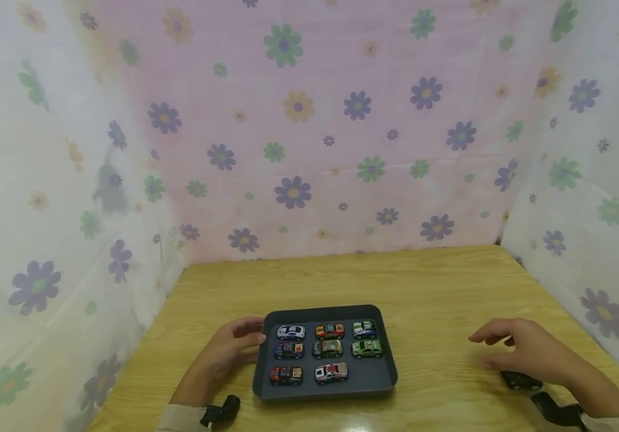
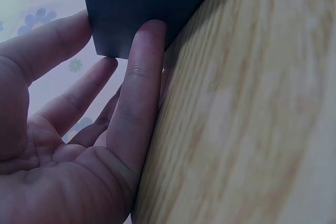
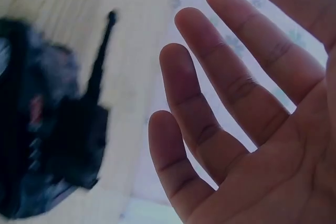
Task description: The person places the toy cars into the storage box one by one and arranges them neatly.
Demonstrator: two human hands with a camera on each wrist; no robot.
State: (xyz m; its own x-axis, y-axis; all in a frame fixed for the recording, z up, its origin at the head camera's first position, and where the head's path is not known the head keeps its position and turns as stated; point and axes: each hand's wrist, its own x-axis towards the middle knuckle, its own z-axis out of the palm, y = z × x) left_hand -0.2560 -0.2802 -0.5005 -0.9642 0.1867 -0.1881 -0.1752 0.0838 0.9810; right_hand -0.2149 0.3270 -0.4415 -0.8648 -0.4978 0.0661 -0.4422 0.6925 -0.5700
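In the head view a dark grey tray lies on the wooden table with several small toy cars on it. They stand in rows: three at the back, three in the middle, two in front, among them a white-and-red car and a green car. My left hand touches the tray's left side, its fingertips against the outer wall in the left wrist view. My right hand, fingers spread and holding nothing, hovers above a black toy car, partly hidden by it and blurred in the right wrist view.
The wooden tabletop reaches back to a flowered cloth wall. Similar cloth closes off the left and right sides. Black wrist-worn devices sit at both sleeves.
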